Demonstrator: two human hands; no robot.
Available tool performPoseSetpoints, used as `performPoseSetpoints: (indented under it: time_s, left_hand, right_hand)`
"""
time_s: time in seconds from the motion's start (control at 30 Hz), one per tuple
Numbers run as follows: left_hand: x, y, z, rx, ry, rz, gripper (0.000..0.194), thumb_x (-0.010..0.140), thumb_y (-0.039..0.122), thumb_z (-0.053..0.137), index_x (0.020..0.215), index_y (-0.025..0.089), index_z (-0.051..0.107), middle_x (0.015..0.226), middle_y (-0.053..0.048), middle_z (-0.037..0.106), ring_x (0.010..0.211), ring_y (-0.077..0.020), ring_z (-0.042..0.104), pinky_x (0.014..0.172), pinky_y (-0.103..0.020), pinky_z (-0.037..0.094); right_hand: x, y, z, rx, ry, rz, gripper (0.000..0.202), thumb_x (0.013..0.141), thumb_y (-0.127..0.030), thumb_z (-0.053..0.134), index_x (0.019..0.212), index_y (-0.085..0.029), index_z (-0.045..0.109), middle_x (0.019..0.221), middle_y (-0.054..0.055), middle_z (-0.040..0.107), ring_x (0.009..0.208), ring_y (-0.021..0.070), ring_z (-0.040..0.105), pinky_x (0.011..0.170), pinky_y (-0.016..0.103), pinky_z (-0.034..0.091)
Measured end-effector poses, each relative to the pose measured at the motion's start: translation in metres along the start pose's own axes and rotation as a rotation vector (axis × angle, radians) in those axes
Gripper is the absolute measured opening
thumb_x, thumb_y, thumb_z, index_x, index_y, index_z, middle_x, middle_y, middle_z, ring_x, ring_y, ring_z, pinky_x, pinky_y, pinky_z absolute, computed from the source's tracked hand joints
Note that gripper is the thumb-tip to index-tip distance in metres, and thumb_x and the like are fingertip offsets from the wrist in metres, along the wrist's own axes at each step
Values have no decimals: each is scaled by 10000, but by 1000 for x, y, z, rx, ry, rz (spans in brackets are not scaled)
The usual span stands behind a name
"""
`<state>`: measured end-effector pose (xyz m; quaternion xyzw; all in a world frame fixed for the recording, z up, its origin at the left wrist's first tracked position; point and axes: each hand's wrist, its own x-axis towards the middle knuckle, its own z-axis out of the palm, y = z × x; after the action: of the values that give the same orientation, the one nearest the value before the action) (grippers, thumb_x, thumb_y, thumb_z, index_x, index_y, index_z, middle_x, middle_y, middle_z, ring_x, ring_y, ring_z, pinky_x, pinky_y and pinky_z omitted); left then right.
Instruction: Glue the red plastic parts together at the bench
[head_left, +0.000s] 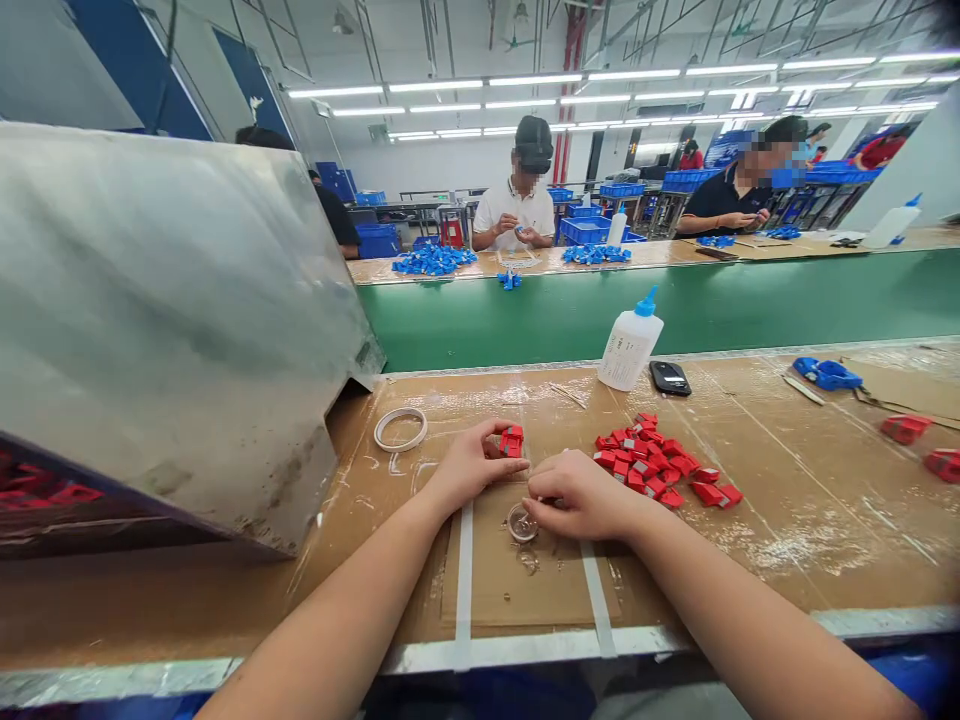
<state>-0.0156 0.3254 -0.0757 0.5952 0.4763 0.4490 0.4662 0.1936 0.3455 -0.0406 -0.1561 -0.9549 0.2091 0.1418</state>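
My left hand holds a small red plastic part between thumb and fingers, above the top of a cardboard sheet taped to the table. Close beside it on the right, my right hand has its fingers pinched together at the edge of a small round clear dish; whatever is between the fingertips is too small to make out. A pile of red parts lies just beyond my right hand.
A roll of tape lies left of my hands, near a large metal chute. Behind the red pile are a white bottle and a black device. Blue parts lie far right. People sit across the green belt.
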Motion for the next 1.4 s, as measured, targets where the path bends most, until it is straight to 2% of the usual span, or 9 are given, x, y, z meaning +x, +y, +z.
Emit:
performPoseSetpoints:
  time_s: [0.13,0.23,0.3,0.47,0.53,0.87,1.0,1.4]
  left_hand:
    - [-3,-3,-2,47,-22,-7,485,711,353,862,1109,190,639,856,-1,710,752,-159,651,697,-267,486]
    - [-2,-5,-1,72,-37,-16,460,705,332,857,1082,186,638,875,-16,736,793,-178,683,737,-281,503]
    - [0,-6,0,99,-48,-21,444,704,344,855,1058,183,640,812,-5,724,746,-170,669,690,-264,483]
    - [1,-7,2,193,-41,-2,414,705,409,863,1007,190,684,765,11,683,679,-146,601,624,-247,443]
    - [1,-7,2,208,-42,-5,423,696,418,870,1012,197,697,777,9,689,682,-148,595,630,-253,445]
    - [-1,-3,3,226,-50,26,396,696,391,880,1010,214,717,778,33,671,673,-135,558,646,-255,421]
    - [-1,-2,3,258,-51,31,421,690,452,881,1001,217,720,782,30,658,697,-150,559,645,-266,412]
    - [-1,-3,3,245,-47,13,438,683,507,880,985,238,712,757,50,632,675,-135,527,628,-264,401]
  right_hand:
    - [-1,1,0,102,-12,38,377,877,-233,571,590,-168,336,555,-47,323,538,82,301,566,266,224]
    - [-1,3,0,246,40,71,410,887,-256,560,575,-173,307,549,-51,270,523,76,265,542,267,204]
    - [0,6,-1,344,141,111,445,915,-295,541,573,-178,281,563,-48,235,527,73,242,536,268,186]
    - [5,13,-2,374,548,291,493,947,-377,516,574,-193,251,577,-41,225,549,80,229,542,270,192]
    - [7,17,0,341,597,349,493,953,-405,513,583,-195,264,583,-37,244,558,86,242,543,268,199]
    - [16,27,9,212,472,379,497,977,-460,484,605,-189,295,598,-37,275,579,89,283,562,263,229]
    - [16,29,11,191,433,398,487,973,-453,485,613,-183,299,597,-38,283,584,89,292,566,258,231]
    - [13,31,10,127,434,410,464,951,-406,497,604,-176,292,586,-41,276,575,84,290,562,263,217]
